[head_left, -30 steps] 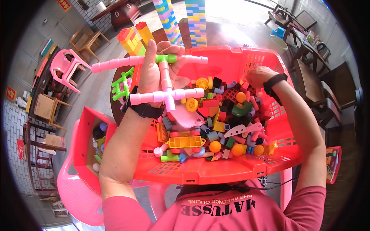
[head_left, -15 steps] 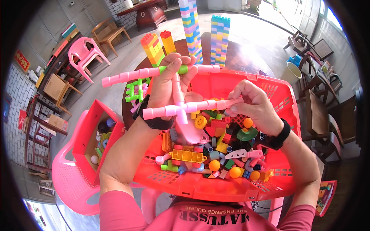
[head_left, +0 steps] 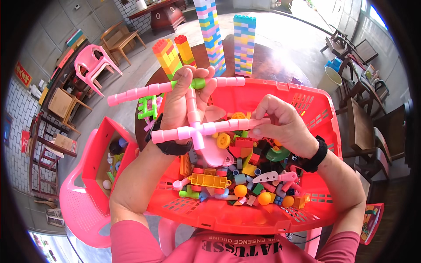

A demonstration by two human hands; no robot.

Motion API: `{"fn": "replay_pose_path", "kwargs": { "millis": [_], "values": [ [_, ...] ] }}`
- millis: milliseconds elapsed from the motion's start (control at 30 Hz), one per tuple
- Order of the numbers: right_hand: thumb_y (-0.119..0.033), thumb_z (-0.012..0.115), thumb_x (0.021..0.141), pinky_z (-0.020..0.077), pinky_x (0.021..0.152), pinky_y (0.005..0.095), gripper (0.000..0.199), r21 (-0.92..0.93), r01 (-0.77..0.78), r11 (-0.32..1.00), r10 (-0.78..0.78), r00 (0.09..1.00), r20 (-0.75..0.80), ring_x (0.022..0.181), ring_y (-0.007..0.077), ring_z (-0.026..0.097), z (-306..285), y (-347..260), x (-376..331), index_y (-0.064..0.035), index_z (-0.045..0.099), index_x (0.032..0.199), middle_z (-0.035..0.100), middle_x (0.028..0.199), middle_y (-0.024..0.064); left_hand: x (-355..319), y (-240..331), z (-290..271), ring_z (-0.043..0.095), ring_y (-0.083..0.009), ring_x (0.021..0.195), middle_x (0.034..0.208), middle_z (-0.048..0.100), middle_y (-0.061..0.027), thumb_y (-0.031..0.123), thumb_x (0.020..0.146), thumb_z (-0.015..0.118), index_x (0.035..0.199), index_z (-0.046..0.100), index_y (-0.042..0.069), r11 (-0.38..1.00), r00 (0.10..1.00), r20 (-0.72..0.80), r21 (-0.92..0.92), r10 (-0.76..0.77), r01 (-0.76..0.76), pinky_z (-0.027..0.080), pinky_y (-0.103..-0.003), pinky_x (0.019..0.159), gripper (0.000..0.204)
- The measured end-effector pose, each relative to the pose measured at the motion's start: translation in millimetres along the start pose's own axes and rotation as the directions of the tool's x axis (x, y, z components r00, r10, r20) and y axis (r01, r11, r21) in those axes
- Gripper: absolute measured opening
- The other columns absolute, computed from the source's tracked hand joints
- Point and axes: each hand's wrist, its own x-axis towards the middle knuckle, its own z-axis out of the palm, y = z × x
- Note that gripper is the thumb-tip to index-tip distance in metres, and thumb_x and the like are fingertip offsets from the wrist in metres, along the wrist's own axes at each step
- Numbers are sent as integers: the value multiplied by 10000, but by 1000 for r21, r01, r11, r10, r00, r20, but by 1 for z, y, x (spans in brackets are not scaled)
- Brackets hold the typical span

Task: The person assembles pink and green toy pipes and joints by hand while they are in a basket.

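My left hand (head_left: 186,98) grips a frame of pink plastic tubes (head_left: 193,114) joined by a green connector (head_left: 197,83), held up over a red basket (head_left: 315,109). My right hand (head_left: 283,127) pinches the right end of the lower pink tube (head_left: 237,125). The basket is full of several mixed coloured toy pieces (head_left: 237,175): bricks, balls, wheels, a yellow grid piece (head_left: 209,180). A black band sits on each wrist.
Tall towers of coloured bricks (head_left: 244,39) stand on a dark round table (head_left: 272,61) beyond the basket. A second red bin (head_left: 98,149) with small toys rests on a pink chair (head_left: 81,206) at my left. Wooden chairs (head_left: 364,127) are at right, a pink chair (head_left: 92,61) far left.
My right hand came out of the basket's pieces and took hold of the right end of the lower pink tube. My left hand kept the tube frame raised.
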Motion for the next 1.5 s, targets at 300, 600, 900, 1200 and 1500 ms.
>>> {"fn": "replay_pose_path", "kwargs": {
  "millis": [300, 600, 900, 1200, 1500],
  "values": [
    [-49, 696, 786, 516, 689, 311, 262, -532, 298, 793, -284, 953, 110, 787, 215, 656, 8, 2, -1, -14, 576, 1016, 641, 877, 98, 0, 1, -4, 648, -211, 1033, 1041, 659, -86, 104, 898, 640, 1018, 586, 110, 998, 997, 57, 16, -59, 58, 595, -323, 840, 131],
    [-40, 657, 811, 515, 709, 333, 240, -546, 417, 726, -362, 908, 212, 823, 254, 652, 4, 3, 1, -4, 582, 1036, 630, 888, 115, -1, -5, -5, 616, -207, 1109, 1141, 618, -106, -23, 899, 541, 1098, 546, 118, 991, 979, 154, 1, -133, 135, 584, -355, 861, 244],
    [-96, 513, 952, 486, 728, 261, 162, 113, -4, 994, 0, 999, 34, 855, 122, 619, -21, 4, 5, -27, 535, 1097, 610, 854, 46, 5, 0, -15, 639, -288, 1063, 1227, 581, -137, 134, 951, 514, 1116, 557, 123, 976, 943, 253, 52, -217, 210, 587, -535, 726, 171],
    [-123, 520, 940, 476, 655, 248, 145, 124, -172, 977, 147, 972, 185, 738, 98, 570, -23, 4, 4, -16, 542, 1035, 623, 908, 70, 2, -6, -12, 647, -297, 1038, 1222, 595, -152, 238, 970, 519, 1134, 531, 137, 943, 942, 105, -73, -317, 326, 580, -556, 699, 193],
    [-91, 528, 913, 473, 656, 233, 135, 140, -242, 960, 198, 943, 267, 738, 95, 569, -21, 2, 3, -10, 548, 1020, 616, 863, 59, 2, -7, -10, 659, -261, 1010, 1194, 611, -142, 301, 968, 535, 1115, 538, 148, 938, 939, 86, -70, -333, 339, 582, -532, 668, 212]
  ]
}}
